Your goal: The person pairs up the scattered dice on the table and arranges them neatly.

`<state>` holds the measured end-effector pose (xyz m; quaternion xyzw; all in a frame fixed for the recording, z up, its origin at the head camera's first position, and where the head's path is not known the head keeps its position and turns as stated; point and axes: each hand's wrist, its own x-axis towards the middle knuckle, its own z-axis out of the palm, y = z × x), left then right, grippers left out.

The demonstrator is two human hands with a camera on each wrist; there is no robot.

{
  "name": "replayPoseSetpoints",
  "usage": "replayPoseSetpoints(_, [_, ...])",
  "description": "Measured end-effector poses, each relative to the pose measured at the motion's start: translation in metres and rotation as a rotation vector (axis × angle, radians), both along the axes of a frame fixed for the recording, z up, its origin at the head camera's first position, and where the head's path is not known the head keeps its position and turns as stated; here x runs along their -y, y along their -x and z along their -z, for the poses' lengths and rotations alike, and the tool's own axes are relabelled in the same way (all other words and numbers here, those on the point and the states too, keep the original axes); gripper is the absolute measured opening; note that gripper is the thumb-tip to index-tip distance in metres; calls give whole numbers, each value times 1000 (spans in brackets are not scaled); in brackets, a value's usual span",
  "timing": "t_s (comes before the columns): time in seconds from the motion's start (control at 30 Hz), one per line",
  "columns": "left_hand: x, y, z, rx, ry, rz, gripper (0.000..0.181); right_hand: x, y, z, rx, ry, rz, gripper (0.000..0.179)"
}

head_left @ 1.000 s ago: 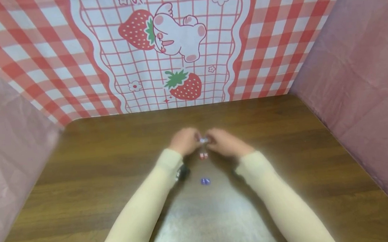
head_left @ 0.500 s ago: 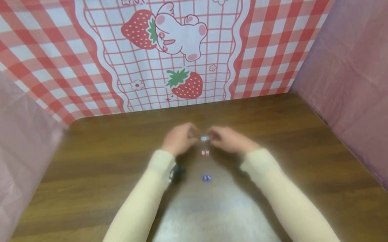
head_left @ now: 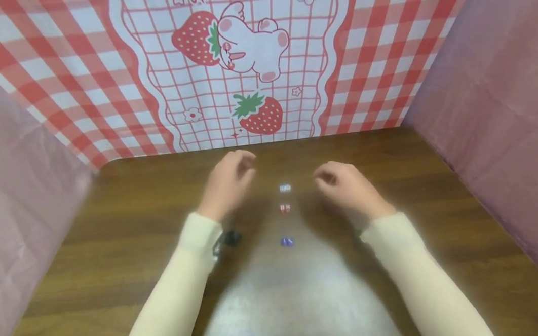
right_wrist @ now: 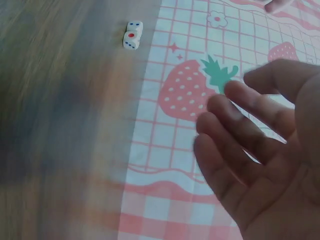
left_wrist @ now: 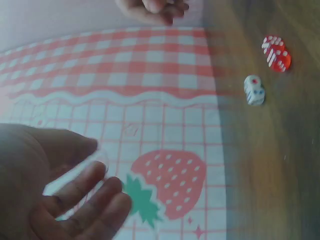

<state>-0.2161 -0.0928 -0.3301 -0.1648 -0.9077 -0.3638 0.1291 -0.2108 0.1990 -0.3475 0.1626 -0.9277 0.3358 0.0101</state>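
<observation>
Dice lie in three pairs, one behind another, down the middle of the wooden table. Farthest from me are the white dice (head_left: 285, 188), side by side with coloured pips. Closer in come the red dice (head_left: 285, 208), and nearest are the blue dice (head_left: 287, 241). My left hand (head_left: 229, 182) hovers to the left of the white pair, fingers loosely bent and holding nothing. On the other side, my right hand (head_left: 346, 187) is also off the dice, its relaxed fingers bare in the right wrist view. The left wrist view shows the white dice (left_wrist: 254, 90) and the red dice (left_wrist: 277, 53).
The wooden table (head_left: 119, 277) ends at a red-and-white checked cloth (head_left: 373, 71) with strawberries, hanging upright at the back. Pinkish fabric (head_left: 495, 125) walls off both sides. A dark wrist device (head_left: 230, 238) sits at my left cuff.
Both hands have let go of the white dice and drawn apart, the left going left and away, the right going right. All three pairs stay in their line.
</observation>
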Motion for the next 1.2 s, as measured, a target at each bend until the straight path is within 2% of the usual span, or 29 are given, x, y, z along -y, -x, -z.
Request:
replayPoseSetpoints(0.2, [17, -4, -2, -141, -87, -27, 30, -5, -6, -4, -178, 37, 33, 11])
replayPoseSetpoints(0.37, [28, -4, -5, -160, -149, -54, 30, -9, -8, -8, -297, 61, 36, 7])
replayPoseSetpoints(0.53, [37, -1, -5, -146, -163, -67, 31, -12, -6, -9, -331, 99, 65, 6])
replayPoseSetpoints(0.8, [43, 6, 0, -156, -118, -117, 32, -10, -1, -8, -382, 99, 95, 7])
replayPoseSetpoints(1.0, [44, 12, 3, -188, -75, -153, 32, -9, 1, -5, -402, 75, 119, 10])
replayPoseSetpoints(1.2, [43, 12, 2, -174, -21, -182, 33, -6, 4, -1, -406, 13, 147, 14])
